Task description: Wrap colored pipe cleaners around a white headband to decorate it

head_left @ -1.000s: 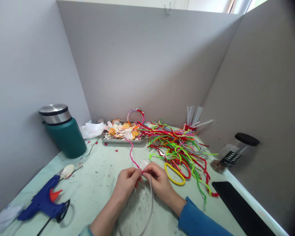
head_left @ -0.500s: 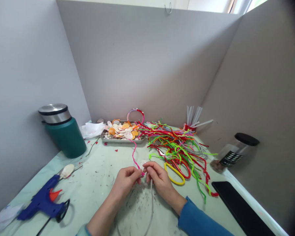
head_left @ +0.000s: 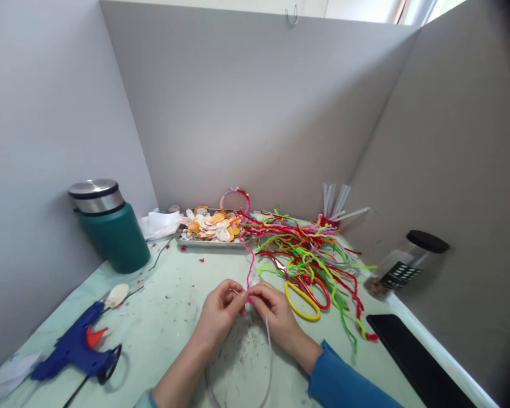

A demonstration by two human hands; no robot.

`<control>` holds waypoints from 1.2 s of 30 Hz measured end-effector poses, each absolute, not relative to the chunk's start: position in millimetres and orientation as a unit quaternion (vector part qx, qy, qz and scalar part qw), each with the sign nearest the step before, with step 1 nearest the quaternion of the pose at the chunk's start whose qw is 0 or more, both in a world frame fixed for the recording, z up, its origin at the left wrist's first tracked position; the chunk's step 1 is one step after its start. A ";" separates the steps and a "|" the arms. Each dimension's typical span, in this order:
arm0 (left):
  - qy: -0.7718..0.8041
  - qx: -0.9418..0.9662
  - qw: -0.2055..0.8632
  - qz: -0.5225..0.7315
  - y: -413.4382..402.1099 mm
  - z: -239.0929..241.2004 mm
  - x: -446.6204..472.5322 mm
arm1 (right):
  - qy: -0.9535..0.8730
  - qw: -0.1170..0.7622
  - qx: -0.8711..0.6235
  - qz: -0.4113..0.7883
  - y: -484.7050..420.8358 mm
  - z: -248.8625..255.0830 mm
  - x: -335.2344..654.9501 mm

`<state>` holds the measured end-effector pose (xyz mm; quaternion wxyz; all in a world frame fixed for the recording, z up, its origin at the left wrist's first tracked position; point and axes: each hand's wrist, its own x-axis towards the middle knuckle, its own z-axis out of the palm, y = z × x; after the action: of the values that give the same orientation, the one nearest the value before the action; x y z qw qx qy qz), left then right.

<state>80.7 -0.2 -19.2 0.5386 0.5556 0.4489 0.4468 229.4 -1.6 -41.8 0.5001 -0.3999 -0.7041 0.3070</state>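
Note:
Just in front of me, my left hand (head_left: 223, 309) and my right hand (head_left: 274, 311) meet with fingertips pinched together. A pink pipe cleaner (head_left: 251, 263) rises from between them toward the tray; a small bright pink bit shows at the fingertips. My right thumb and forefinger press on that pink bit. A thin pale grey hoop (head_left: 270, 357) hangs below, one side running up to my right hand and the other passing behind my left wrist. My left fingers appear closed on the hoop's end, which is mostly hidden.
Scissors (head_left: 302, 301) and a heap of coloured pipe cleaners (head_left: 306, 243) lie right of my hands. Behind stand a metal tray (head_left: 212, 244) of shells and a wrapped hoop (head_left: 249, 201). A blue glue gun (head_left: 74, 345) and green flask (head_left: 113, 238) are left; a jar (head_left: 402, 266) is right.
My right fingers have come against my left fingertips and now pinch the pink pipe cleaner. Its free length has swung right and stands straighter. The grey hoop has shifted slightly right.

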 end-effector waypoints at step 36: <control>0.509 0.508 0.526 0.453 5.8 -26.4 77.6 | -0.494 0.530 -0.389 0.569 6.8 -48.2 230.6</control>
<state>77.6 5.8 -26.4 0.5262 0.5084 0.5092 0.4531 230.6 6.8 -48.2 0.5297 -0.3888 -0.4945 0.5690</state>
